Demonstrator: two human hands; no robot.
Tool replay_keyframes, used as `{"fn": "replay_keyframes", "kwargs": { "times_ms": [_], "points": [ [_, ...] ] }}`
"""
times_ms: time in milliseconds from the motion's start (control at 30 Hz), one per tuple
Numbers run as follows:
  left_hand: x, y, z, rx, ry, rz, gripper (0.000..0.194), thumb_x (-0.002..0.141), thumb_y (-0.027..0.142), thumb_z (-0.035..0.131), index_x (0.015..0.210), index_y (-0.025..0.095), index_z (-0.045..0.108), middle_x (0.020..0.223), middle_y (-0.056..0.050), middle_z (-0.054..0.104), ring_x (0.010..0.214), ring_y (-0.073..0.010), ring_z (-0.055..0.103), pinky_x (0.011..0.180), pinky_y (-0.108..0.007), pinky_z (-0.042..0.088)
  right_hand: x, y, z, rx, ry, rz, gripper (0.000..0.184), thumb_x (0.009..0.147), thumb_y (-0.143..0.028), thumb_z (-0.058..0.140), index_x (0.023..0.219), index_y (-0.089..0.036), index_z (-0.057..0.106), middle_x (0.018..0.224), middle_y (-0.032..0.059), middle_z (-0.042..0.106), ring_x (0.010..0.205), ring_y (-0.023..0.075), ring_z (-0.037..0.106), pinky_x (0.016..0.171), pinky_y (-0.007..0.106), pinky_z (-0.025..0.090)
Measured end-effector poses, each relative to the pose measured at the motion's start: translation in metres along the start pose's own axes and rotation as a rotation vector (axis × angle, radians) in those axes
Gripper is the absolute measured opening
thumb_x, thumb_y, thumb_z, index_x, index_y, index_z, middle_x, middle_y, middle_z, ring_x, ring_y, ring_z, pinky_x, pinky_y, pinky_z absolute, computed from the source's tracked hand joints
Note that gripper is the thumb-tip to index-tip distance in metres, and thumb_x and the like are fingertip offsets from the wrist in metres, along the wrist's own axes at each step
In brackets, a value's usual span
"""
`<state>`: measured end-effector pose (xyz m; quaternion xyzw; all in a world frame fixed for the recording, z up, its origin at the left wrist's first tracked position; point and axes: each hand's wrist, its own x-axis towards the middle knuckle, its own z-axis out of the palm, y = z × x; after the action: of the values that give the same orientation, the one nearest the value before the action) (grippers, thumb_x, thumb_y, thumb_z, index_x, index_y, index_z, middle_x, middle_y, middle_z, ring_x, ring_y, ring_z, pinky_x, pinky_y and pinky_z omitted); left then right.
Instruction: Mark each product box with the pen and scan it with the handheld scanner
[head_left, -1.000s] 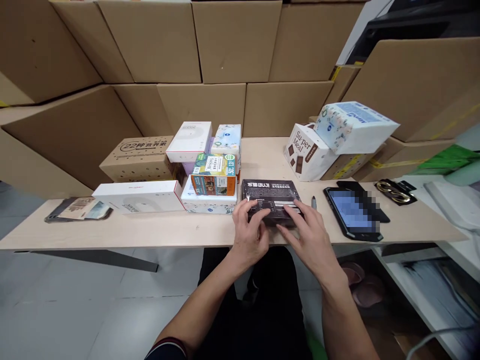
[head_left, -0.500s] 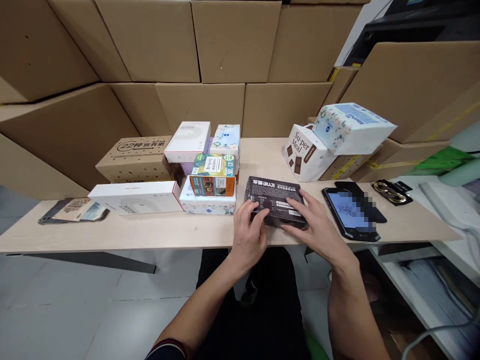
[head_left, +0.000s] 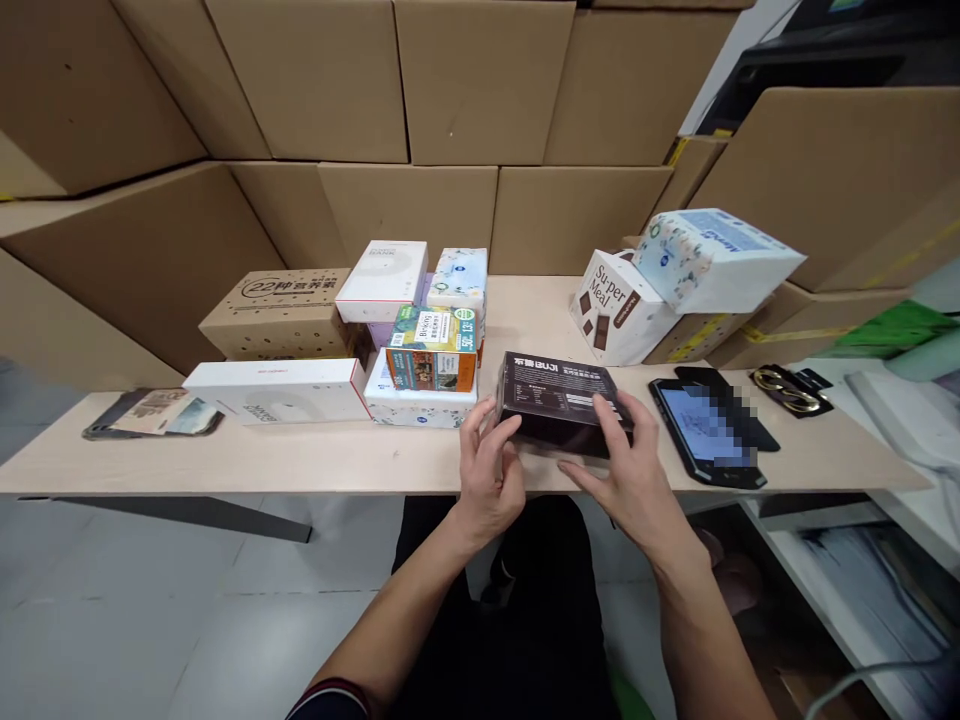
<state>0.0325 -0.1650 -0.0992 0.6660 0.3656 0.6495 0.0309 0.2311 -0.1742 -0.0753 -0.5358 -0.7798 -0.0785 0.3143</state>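
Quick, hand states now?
Left hand: curled at the shiny black rectangular box; grip can't be told.
Right hand: open, fingers on that box, thumb spread.

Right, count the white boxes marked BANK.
2: the back white box, raised over something purple; the front white box, before the brown box. Others may be hidden behind.

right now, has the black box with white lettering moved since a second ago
Yes. The black box has moved right, away from the Binking box and closer to the handheld device.

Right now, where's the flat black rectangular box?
The box is just right of the head view's centre, between the bare left hand and right hand.
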Motion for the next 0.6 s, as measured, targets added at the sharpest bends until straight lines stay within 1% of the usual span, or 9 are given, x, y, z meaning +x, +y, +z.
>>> {"fn": "replay_keyframes", "kwargs": {
  "times_ms": [67, 167, 200, 267, 333, 400, 433, 500, 600],
  "points": [
    [-0.005, -0.003, 0.001, -0.083, 0.062, -0.014, 0.046, 0.093, 0.006, 0.046, 0.134, 0.026, 0.053, 0.139, -0.013, 0.049, 0.134, -0.0259, 0.052, 0.108, -0.050, 0.051, -0.002, 0.002, -0.005, -0.063, 0.051, -0.048, 0.085, 0.090, -0.026, 0.066, 0.161, -0.029, 0.020, 0.151, 0.0204, 0.031, 0.144, 0.0385, 0.039, 0.108, 0.058, 0.050],
    [-0.012, -0.007, 0.005, -0.194, 0.142, -0.046, 0.047, 0.094, 0.011, 0.049, 0.138, 0.028, 0.049, 0.138, -0.012, 0.048, 0.134, -0.0277, 0.052, 0.104, -0.051, 0.054, 0.000, 0.007, -0.015, -0.065, 0.081, -0.065, 0.074, 0.090, -0.018, 0.061, 0.157, -0.030, 0.030, 0.136, 0.0164, 0.047, 0.128, 0.0320, 0.054, 0.102, 0.051, 0.054],
    [-0.013, -0.008, 0.006, -0.201, 0.151, -0.034, 0.048, 0.093, 0.012, 0.050, 0.138, 0.028, 0.049, 0.137, -0.012, 0.048, 0.135, -0.0284, 0.051, 0.104, -0.052, 0.053, 0.004, 0.008, -0.018, -0.044, 0.103, -0.041, 0.071, 0.089, -0.020, 0.062, 0.155, -0.029, 0.035, 0.131, 0.0155, 0.051, 0.122, 0.0306, 0.057, 0.101, 0.050, 0.054],
    [-0.013, -0.007, 0.007, -0.160, 0.136, 0.009, 0.047, 0.092, 0.014, 0.052, 0.137, 0.026, 0.049, 0.132, -0.012, 0.052, 0.134, -0.0289, 0.050, 0.108, -0.056, 0.049, 0.016, 0.011, -0.022, 0.001, 0.170, 0.067, 0.070, 0.087, -0.030, 0.067, 0.151, -0.023, 0.041, 0.125, 0.0157, 0.056, 0.117, 0.0308, 0.059, 0.099, 0.049, 0.053],
    [-0.010, -0.005, 0.006, -0.084, 0.084, 0.029, 0.044, 0.092, 0.014, 0.052, 0.134, 0.025, 0.051, 0.127, -0.011, 0.055, 0.130, -0.0282, 0.052, 0.110, -0.058, 0.046, 0.037, 0.014, -0.021, 0.056, 0.231, 0.214, 0.071, 0.083, -0.040, 0.071, 0.146, -0.018, 0.046, 0.122, 0.0166, 0.061, 0.115, 0.0325, 0.059, 0.099, 0.051, 0.052],
    [-0.007, -0.002, 0.006, -0.027, 0.028, 0.031, 0.041, 0.091, 0.013, 0.051, 0.131, 0.024, 0.052, 0.121, -0.011, 0.058, 0.123, -0.0268, 0.056, 0.107, -0.057, 0.048, 0.065, 0.018, -0.015, 0.149, 0.238, 0.331, 0.069, 0.080, -0.045, 0.072, 0.140, -0.017, 0.053, 0.121, 0.0164, 0.063, 0.114, 0.0330, 0.060, 0.098, 0.051, 0.052],
    [-0.005, -0.001, 0.005, -0.009, 0.004, 0.035, 0.040, 0.091, 0.012, 0.051, 0.129, 0.023, 0.053, 0.118, -0.010, 0.059, 0.120, -0.0260, 0.058, 0.105, -0.055, 0.050, 0.081, 0.019, -0.010, 0.200, 0.212, 0.353, 0.067, 0.080, -0.045, 0.071, 0.139, -0.018, 0.054, 0.123, 0.0156, 0.064, 0.112, 0.0323, 0.061, 0.098, 0.051, 0.051],
    [-0.003, 0.000, 0.005, 0.011, -0.032, 0.049, 0.038, 0.090, 0.009, 0.050, 0.125, 0.023, 0.054, 0.113, -0.009, 0.061, 0.114, -0.0245, 0.061, 0.101, -0.053, 0.053, 0.112, 0.017, 0.004, 0.228, 0.170, 0.378, 0.068, 0.078, -0.043, 0.070, 0.138, -0.015, 0.055, 0.123, 0.0171, 0.064, 0.113, 0.0332, 0.060, 0.102, 0.053, 0.048],
    [-0.001, 0.000, 0.005, 0.011, -0.056, 0.059, 0.039, 0.087, 0.007, 0.050, 0.122, 0.022, 0.056, 0.109, -0.008, 0.062, 0.109, -0.0231, 0.061, 0.099, -0.051, 0.054, 0.151, 0.004, 0.028, 0.244, 0.092, 0.407, 0.064, 0.077, -0.038, 0.067, 0.135, -0.013, 0.058, 0.119, 0.0184, 0.065, 0.114, 0.0344, 0.059, 0.101, 0.053, 0.047]
  ]
}}
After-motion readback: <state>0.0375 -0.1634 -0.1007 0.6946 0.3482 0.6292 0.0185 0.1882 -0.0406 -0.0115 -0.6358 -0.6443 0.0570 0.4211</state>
